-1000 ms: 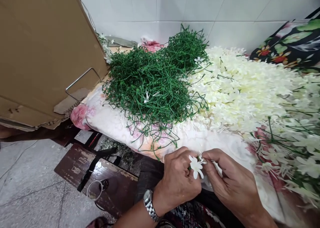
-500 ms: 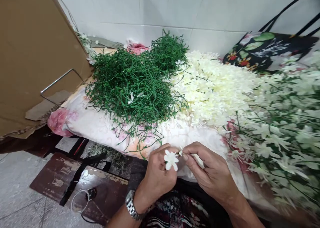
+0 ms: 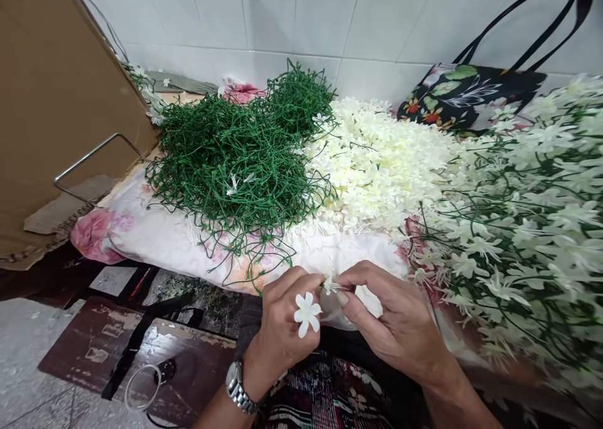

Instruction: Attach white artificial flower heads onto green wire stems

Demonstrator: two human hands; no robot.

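Note:
My left hand (image 3: 282, 328) is closed around a small white artificial flower (image 3: 306, 312) whose petals stick out between the fingers. My right hand (image 3: 393, 319) pinches a thin stem with white stamens (image 3: 331, 285) at its tip, touching the left fingertips. Both hands hover over the front edge of a floral cloth (image 3: 179, 240). Behind them lie a tangled heap of green plastic stems (image 3: 240, 159) and a pile of loose cream-white petals (image 3: 377, 159).
Assembled white flower sprays (image 3: 527, 215) fill the right side. A floral tote bag (image 3: 471, 96) leans on the tiled wall. A cardboard sheet (image 3: 56, 90) stands at left. A dark wooden board (image 3: 141, 360) with a strap and ring lies on the floor.
The view has swung right, showing more of the flower sprays and the bag. The white flower has slid lower in my left hand while the right hand draws the stem away from it.

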